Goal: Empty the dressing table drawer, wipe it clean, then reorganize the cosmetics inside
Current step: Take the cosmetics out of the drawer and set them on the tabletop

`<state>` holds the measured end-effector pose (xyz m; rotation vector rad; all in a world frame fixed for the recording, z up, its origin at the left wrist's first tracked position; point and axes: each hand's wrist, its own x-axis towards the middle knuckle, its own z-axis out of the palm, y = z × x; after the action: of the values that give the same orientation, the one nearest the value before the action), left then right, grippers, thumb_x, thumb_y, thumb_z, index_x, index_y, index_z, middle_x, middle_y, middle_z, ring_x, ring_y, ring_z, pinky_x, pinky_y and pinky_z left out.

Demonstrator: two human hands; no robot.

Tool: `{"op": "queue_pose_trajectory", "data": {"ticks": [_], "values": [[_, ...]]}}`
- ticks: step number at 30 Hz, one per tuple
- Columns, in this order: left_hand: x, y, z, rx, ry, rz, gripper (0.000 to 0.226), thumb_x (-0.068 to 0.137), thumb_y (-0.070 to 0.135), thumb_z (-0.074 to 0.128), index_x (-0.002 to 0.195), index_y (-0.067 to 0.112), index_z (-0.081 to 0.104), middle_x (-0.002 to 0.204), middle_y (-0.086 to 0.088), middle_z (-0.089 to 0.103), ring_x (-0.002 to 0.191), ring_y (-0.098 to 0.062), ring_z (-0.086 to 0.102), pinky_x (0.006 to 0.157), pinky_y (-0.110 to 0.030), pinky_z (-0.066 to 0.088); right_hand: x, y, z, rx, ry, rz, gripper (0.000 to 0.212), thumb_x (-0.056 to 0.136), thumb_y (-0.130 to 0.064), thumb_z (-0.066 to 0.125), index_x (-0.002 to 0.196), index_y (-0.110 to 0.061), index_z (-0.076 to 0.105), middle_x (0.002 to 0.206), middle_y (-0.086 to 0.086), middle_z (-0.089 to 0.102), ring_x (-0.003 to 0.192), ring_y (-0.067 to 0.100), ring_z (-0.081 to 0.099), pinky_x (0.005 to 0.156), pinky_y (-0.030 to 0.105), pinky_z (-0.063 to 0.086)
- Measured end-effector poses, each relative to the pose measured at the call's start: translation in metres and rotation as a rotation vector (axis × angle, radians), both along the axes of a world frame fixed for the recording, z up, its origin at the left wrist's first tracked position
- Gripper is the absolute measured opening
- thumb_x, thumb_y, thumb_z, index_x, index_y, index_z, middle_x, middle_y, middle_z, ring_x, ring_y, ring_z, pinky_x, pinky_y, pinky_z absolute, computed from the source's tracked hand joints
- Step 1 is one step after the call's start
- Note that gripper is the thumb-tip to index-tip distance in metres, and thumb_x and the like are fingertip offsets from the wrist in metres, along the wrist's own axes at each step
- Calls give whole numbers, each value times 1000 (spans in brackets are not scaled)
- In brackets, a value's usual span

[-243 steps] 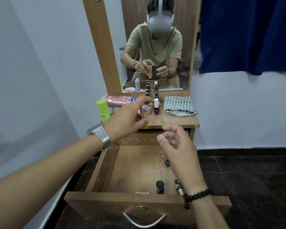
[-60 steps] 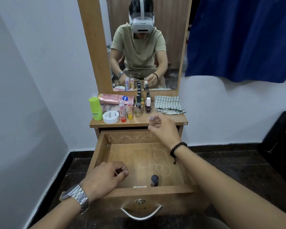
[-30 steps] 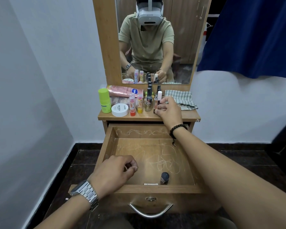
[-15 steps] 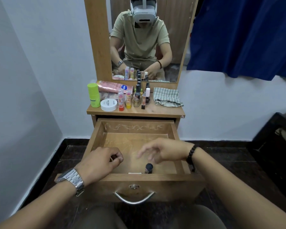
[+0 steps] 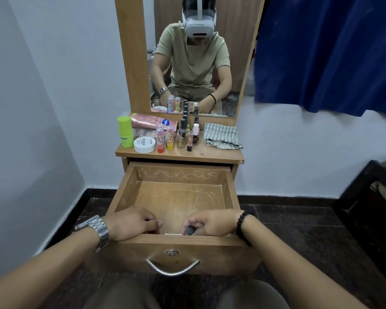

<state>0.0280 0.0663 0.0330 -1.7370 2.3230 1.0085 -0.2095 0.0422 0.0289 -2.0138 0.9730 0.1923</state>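
The wooden drawer (image 5: 129, 188) is pulled out, its floor marked with pale scribbles. At its front inside edge my right hand (image 5: 207, 221) curls round a small bottle with a dark cap (image 5: 189, 230). My left hand (image 5: 132, 223) rests on the drawer's front left rim with its fingers curled; whether it holds anything is hidden. On the tabletop (image 5: 210, 152) stand a green tube (image 5: 124, 134), a white round jar (image 5: 144, 144), two pink-capped sticks (image 5: 160, 139), several nail polish bottles (image 5: 182, 136) and a lying pink tube (image 5: 153, 119).
A folded checked cloth (image 5: 222, 136) lies on the tabletop's right side. The mirror (image 5: 194, 56) stands behind. A small white strip (image 5: 173, 234) lies at the drawer's front edge. White walls close in on the left; a blue curtain (image 5: 325, 52) hangs right.
My right hand came back from the tabletop, dropped into the drawer and closed round the dark-capped bottle. My left hand stayed at the drawer's front left.
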Motion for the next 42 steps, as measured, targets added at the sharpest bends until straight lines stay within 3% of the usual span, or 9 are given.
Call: {"op": "queue_pose_trajectory", "data": {"ticks": [6,10,15,19,24,29,32,37,42], "values": [[-1,-2,3,119,-44,25,51,95,57,39,94,17,71,96,0,70,81,-9,60,78,-25,42,-4,-4,-5,-38,-23,-34,24,98,-13,53,121,-9,59,86,-14,57,73,-5,54,74,11,45],[-1,-2,2,118,-44,37,55,94,58,39,93,12,69,89,-1,68,77,-10,57,74,-26,40,-7,-19,-5,-295,-197,-359,12,96,-18,54,103,-13,61,99,3,72,85,17,71,84,42,57],[-1,-2,1,103,-43,39,51,95,57,39,97,18,71,99,0,70,93,-15,63,86,-29,43,-8,-55,35,-662,-486,-771,6,93,-21,57,96,-17,62,83,-6,67,76,12,63,68,26,51],[0,-3,-1,111,-14,31,43,94,58,40,86,28,69,88,11,67,85,-7,60,76,-24,40,-8,-91,60,-831,-489,-850,7,89,-19,61,94,-16,65,85,-8,64,77,7,57,67,19,42],[1,-7,-6,98,9,14,39,95,58,40,81,33,67,82,19,60,78,1,54,72,-22,38,5,-124,57,-905,-364,-826,13,90,-20,61,102,-16,62,90,-4,63,83,13,57,73,27,47],[3,-7,-8,87,24,5,42,95,58,39,94,31,71,92,18,64,87,-1,59,76,-21,41,8,-135,37,-875,-255,-841,40,83,-18,71,117,-19,51,86,1,65,78,19,61,62,28,45],[4,-7,-10,78,32,3,41,94,58,40,92,33,71,95,18,65,90,-2,60,82,-22,44,11,-136,32,-860,-278,-879,47,81,-14,70,121,-19,47,77,-2,62,71,17,60,54,25,41],[5,-8,-11,73,51,-6,42,93,60,40,94,32,72,98,16,67,91,-3,61,86,-25,46,14,-137,30,-850,-307,-924,48,81,-14,69,122,-18,46,77,-6,58,77,19,61,62,28,46],[6,-7,-10,53,50,-23,44,94,59,38,96,31,72,102,15,66,94,-1,58,90,-26,45,11,-125,28,-943,-555,-1006,48,86,-43,65,125,-26,42,107,-5,58,87,15,61,72,32,51]]}}
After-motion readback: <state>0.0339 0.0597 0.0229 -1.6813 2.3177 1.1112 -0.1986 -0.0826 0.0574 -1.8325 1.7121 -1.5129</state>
